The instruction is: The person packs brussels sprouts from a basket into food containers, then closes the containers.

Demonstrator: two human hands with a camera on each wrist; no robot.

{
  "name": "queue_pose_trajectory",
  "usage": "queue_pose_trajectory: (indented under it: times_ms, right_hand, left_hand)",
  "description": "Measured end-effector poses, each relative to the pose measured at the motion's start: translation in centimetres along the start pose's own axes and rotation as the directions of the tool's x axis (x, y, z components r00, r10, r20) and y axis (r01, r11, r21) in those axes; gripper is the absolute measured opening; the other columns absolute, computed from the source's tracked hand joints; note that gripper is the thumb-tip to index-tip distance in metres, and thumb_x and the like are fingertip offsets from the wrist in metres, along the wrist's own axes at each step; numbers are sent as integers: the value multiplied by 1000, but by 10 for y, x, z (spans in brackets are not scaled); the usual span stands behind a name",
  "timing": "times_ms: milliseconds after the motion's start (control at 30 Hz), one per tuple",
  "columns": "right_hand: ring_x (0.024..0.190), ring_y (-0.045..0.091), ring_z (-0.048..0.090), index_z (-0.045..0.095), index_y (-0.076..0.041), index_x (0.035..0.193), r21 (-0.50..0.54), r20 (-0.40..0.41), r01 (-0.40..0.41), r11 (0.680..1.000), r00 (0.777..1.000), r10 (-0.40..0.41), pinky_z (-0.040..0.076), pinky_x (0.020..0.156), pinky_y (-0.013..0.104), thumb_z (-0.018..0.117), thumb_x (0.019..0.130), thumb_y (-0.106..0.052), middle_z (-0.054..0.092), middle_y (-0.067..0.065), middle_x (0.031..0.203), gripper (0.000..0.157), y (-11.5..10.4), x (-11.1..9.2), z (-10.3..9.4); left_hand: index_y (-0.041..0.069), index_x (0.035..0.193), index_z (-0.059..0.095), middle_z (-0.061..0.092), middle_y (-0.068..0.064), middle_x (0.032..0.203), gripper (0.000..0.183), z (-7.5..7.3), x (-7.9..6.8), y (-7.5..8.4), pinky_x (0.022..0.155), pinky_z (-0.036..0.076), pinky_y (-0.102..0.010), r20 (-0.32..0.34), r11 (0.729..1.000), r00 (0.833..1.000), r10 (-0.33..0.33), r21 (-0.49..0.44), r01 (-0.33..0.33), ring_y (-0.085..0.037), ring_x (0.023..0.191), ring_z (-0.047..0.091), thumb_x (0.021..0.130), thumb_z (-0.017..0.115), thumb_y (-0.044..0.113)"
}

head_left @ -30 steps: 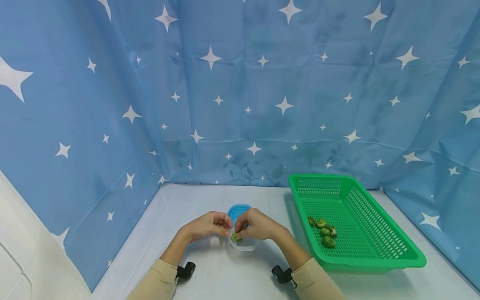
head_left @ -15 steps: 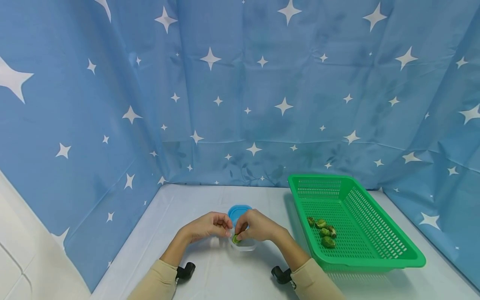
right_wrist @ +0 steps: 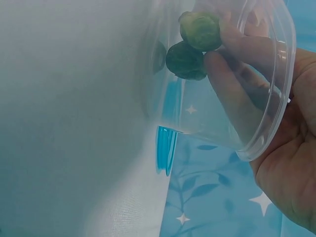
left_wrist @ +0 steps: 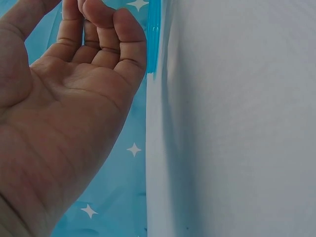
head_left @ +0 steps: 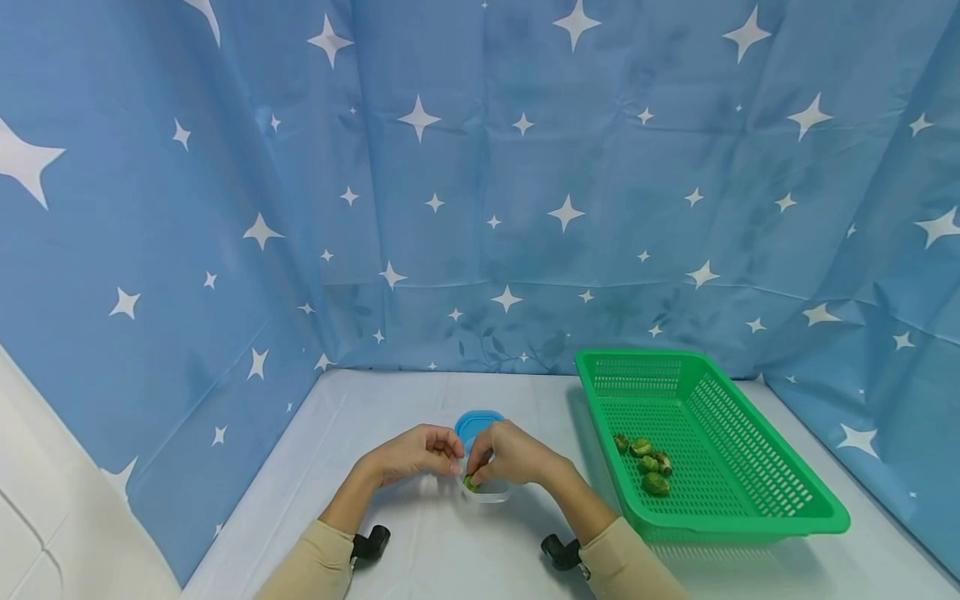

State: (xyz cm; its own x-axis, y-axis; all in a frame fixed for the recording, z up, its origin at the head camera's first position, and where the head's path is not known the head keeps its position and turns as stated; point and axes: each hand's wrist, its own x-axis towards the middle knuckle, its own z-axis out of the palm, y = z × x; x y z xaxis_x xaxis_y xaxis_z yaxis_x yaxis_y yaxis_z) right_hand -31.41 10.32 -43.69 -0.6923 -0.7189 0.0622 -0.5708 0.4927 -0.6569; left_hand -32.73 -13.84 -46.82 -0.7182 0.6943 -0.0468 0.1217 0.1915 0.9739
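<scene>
A small clear plastic food container stands on the white table in front of the person. My left hand holds its left rim with the thumb and curled fingers. In the left wrist view the palm of this hand shows, with its fingertips cut off at the top. My right hand reaches down into the container and pinches a Brussels sprout between its fingertips. A second, darker Brussels sprout lies against it inside the container, seen through the clear wall in the right wrist view.
A blue lid lies just behind the container. At the right stands a large green basket with several Brussels sprouts along its left side. A blue starred curtain hangs behind the white table.
The right hand has lowered slightly into the container, and less of the sprout at its fingertips shows. The left hand has stayed at the rim.
</scene>
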Motion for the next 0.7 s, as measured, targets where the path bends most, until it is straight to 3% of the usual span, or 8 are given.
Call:
queue_pose_trajectory:
  times_ms: [467, 700]
  right_hand:
    - [80, 4, 70, 82, -8, 88, 23, 4, -14, 1000, 1000, 14, 57, 72, 20, 85, 79, 7, 77, -2, 87, 18, -2, -1, 2]
    - [79, -1, 69, 82, -9, 91, 24, 9, -24, 999, 1000, 24, 57, 73, 19, 86, 80, 4, 78, -3, 88, 17, 0, 0, 2]
  left_hand:
    - [-7, 115, 64, 67, -5, 100, 31, 0, 1, 0, 81, 52, -32, 1, 1000, 1000, 4, -3, -4, -15, 88, 61, 93, 77, 11]
    - [-5, 114, 64, 66, -3, 101, 29, -1, 1, -1, 81, 51, -32, 9, 1000, 1000, 7, -1, -7, -15, 88, 61, 94, 76, 11]
